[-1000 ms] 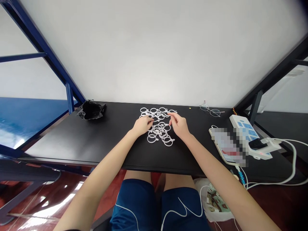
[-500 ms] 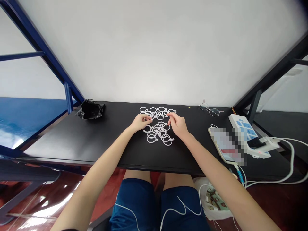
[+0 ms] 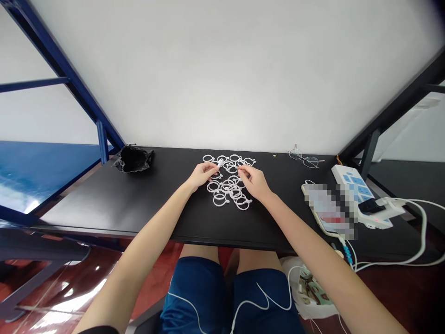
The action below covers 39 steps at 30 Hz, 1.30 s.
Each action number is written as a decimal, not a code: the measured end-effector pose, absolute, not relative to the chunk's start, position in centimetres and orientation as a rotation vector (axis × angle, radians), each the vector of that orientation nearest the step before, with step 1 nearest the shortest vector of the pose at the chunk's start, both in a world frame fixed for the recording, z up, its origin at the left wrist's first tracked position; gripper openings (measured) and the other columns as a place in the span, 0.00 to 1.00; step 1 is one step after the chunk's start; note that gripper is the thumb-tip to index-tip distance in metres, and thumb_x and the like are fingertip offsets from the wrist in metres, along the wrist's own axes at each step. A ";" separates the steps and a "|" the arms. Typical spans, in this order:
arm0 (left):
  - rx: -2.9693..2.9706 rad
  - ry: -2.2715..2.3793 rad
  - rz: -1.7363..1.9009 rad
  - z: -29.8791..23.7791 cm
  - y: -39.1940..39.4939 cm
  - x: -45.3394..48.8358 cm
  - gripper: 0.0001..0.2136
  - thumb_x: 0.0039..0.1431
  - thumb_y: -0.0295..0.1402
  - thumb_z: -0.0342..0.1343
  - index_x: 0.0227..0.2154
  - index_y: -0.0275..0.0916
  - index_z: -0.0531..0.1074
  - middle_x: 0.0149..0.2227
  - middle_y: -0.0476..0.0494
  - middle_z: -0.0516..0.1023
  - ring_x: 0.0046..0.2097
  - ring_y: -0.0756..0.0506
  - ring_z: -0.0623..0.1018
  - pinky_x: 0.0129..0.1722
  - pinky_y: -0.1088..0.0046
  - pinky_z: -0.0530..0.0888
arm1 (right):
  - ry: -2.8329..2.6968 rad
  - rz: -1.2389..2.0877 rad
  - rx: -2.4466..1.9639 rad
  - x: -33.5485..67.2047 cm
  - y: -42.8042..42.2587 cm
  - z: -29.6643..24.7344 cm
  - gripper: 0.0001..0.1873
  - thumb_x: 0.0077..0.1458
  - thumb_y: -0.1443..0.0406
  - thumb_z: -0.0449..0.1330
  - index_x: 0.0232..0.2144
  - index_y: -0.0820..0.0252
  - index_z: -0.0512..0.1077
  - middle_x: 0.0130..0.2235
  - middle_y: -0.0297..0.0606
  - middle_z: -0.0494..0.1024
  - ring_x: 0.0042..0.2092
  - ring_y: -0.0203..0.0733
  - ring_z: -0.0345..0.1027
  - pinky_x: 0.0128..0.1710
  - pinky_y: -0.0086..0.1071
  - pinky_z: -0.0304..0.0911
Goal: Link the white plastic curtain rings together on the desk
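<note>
White curtain rings (image 3: pixel 227 189), each with a small eyelet, lie in two loose overlapping clusters on the black desk (image 3: pixel 167 213). My left hand (image 3: pixel 202 174) is closed at the left of the farther cluster. A white curtain ring (image 3: pixel 220 163) stands up between its thumb and fingertips. Opposite it, my right hand (image 3: pixel 254 180) hovers at the right of the clusters with thumb and fingers pinched together. What its fingertips hold, if anything, is too small to make out among the rings behind.
A crumpled black bag (image 3: pixel 132 158) stands open at the far left. Glasses (image 3: pixel 306 158) lie at the back right. A phone (image 3: pixel 327 211) on a cable and a white power strip (image 3: pixel 351 182) with a plugged-in charger occupy the right side. Blue frame bars (image 3: pixel 79 104) rise on the left.
My left hand has lifted slightly, bringing a white ring upright at its fingertips. My right hand has drawn a little left and closer to it, its fingers more curled.
</note>
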<state>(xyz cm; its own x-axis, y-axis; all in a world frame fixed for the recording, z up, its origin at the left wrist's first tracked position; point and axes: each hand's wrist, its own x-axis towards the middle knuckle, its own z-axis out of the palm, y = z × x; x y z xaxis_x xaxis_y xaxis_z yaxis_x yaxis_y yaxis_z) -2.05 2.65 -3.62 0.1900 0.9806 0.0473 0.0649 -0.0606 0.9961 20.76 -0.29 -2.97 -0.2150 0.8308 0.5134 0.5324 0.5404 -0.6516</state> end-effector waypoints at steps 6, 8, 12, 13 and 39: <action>1.298 0.986 1.120 -3.9 2.8 -2.2 0.20 0.47 0.46 0.66 0.32 0.35 0.70 0.32 0.47 0.75 0.41 0.47 0.77 0.45 0.69 0.75 | -1.890 0.418 -1.113 20.8 -0.2 -3.1 0.12 0.59 0.61 0.55 0.40 0.61 0.75 0.32 0.40 0.79 0.31 0.39 0.70 0.29 0.31 0.63; 1.295 0.974 1.119 -3.8 2.7 -2.2 0.19 0.48 0.46 0.66 0.31 0.35 0.70 0.32 0.47 0.75 0.42 0.47 0.78 0.47 0.68 0.74 | -1.888 0.427 -1.110 20.8 -0.2 -3.1 0.12 0.59 0.61 0.55 0.39 0.60 0.75 0.32 0.39 0.79 0.31 0.39 0.70 0.29 0.31 0.62; 1.338 0.954 1.099 -3.2 2.2 -2.1 0.19 0.49 0.46 0.65 0.32 0.35 0.70 0.37 0.44 0.76 0.45 0.45 0.77 0.46 0.67 0.75 | -1.877 0.429 -1.105 20.7 -0.4 -2.8 0.14 0.61 0.59 0.53 0.37 0.60 0.75 0.29 0.38 0.77 0.28 0.37 0.68 0.28 0.30 0.62; 1.347 0.932 1.105 -2.9 2.0 -2.0 0.18 0.50 0.46 0.65 0.33 0.35 0.71 0.41 0.42 0.76 0.46 0.45 0.76 0.46 0.68 0.75 | -1.870 0.433 -1.104 20.7 -0.5 -2.7 0.15 0.62 0.58 0.53 0.37 0.60 0.75 0.28 0.37 0.77 0.27 0.37 0.67 0.28 0.30 0.62; 1.489 0.741 0.935 -1.8 0.2 -1.1 0.23 0.49 0.34 0.68 0.48 0.35 0.74 0.42 0.40 0.78 0.42 0.45 0.77 0.44 0.67 0.72 | -1.389 1.232 -0.884 18.7 -1.5 -1.5 0.16 0.45 0.56 0.69 0.36 0.58 0.80 0.33 0.38 0.78 0.31 0.36 0.70 0.21 0.26 0.67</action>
<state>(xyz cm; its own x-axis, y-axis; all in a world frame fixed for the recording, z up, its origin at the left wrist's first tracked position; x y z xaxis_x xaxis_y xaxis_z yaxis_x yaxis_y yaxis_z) -1.08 0.21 -1.79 0.4796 0.8657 0.1431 -0.0593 -0.1307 0.9896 18.69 -1.53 -1.51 -0.1959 0.9557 0.2195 -0.1040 0.2023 -0.9738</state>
